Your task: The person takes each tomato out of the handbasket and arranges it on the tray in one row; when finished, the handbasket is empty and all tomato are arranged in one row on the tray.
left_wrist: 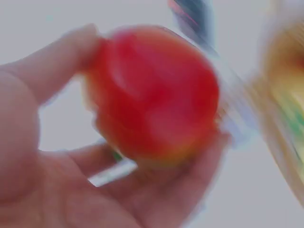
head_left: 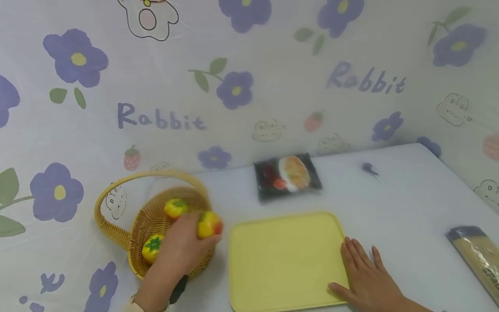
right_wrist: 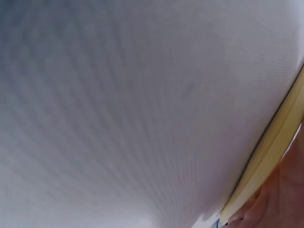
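Observation:
My left hand (head_left: 183,242) holds a yellow-and-red fruit (head_left: 209,225) between thumb and fingers, over the right side of a wicker basket (head_left: 132,255). Close up in the left wrist view, the blurred fruit (left_wrist: 156,95) shows its glossy red side, thumb on one side and fingers on the other. Two similar yellow fruits with green leafy tops lie in the basket, one at the back (head_left: 176,209) and one at the front left (head_left: 152,248). With fingers straight, my right hand (head_left: 368,277) rests on the right rim of a yellow tray (head_left: 288,260).
Behind the tray lies a dark food packet (head_left: 288,177) with a picture on it. A small dark object (head_left: 369,170) with a thin tip is farther right. A long clear-and-tan package (head_left: 477,260) lies at the right edge. Patterned cloth (head_left: 234,52) hangs behind the table.

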The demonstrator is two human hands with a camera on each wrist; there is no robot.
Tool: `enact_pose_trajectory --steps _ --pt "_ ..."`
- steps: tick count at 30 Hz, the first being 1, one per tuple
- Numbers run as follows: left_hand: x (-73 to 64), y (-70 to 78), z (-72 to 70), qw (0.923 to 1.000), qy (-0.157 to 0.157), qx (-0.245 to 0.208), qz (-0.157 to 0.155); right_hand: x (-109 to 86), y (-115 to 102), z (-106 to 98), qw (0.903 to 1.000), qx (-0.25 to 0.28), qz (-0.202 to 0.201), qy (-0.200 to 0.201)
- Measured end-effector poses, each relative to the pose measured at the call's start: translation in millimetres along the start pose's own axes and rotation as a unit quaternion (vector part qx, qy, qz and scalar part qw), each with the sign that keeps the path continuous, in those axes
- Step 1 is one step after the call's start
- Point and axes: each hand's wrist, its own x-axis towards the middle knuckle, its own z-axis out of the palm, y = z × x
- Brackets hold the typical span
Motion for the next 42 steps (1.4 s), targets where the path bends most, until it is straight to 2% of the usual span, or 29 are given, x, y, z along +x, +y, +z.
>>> enact_pose_trajectory --steps 2,4,7,9,11,13,16,26,30,32,35,38,40,42 --pt "6.2 29.8 12.2 0.9970 -0.018 -0.033 0.068 2.4 -2.7 -0.2 1.0000 -0.005 -0.002 0.005" --pt "19.1 55.9 37.8 0.9889 -0.038 -0.063 0.129 4.5 -6.1 0.3 0.9999 -0.006 -0.003 0.008" --pt "47.0 83.6 85.7 0.9792 -0.051 -0.092 0.173 7.3 -13.3 3.0 1.0000 0.002 -0.003 0.006" --pt "64.6 93.1 114.9 0.9757 -0.046 -0.106 0.186 9.2 -20.1 5.9 0.9999 0.013 -0.002 0.004" --pt "77.7 98.0 136.1 0.9750 -0.040 -0.115 0.186 11.6 -27.0 9.3 0.9998 0.022 -0.004 0.003" --pt "84.7 93.2 147.6 0.9777 -0.028 -0.121 0.170 19.9 -34.1 12.7 0.9992 0.032 -0.022 -0.005" --pt "88.9 85.0 155.2 0.9816 -0.014 -0.124 0.144 30.3 -40.9 17.4 0.9985 0.030 -0.044 -0.014" --pt "96.6 65.5 166.7 0.9882 0.013 -0.107 0.109 55.0 -50.5 22.6 0.9955 0.001 -0.095 -0.002" --pt "91.2 61.4 167.3 0.9877 0.030 -0.112 0.105 59.1 -52.1 23.3 0.9941 0.001 -0.109 -0.004" --pt "84.5 62.0 161.3 0.9870 0.032 -0.110 0.112 56.7 -49.5 22.9 0.9945 0.011 -0.104 -0.005" --pt "69.1 62.4 139.8 0.9812 0.044 -0.111 0.152 47.5 -39.3 20.3 0.9965 0.019 -0.080 -0.010" --pt "47.6 53.1 103.0 0.9725 0.070 -0.123 0.185 35.8 -27.4 14.5 0.9984 0.024 -0.046 -0.022" --pt "33.2 40.4 75.7 0.9692 0.093 -0.139 0.182 28.3 -19.7 10.0 0.9989 0.027 -0.024 -0.030" --pt "22.7 22.9 49.9 0.9720 0.115 -0.142 0.148 21.6 -13.3 5.6 0.9989 0.033 -0.007 -0.033"
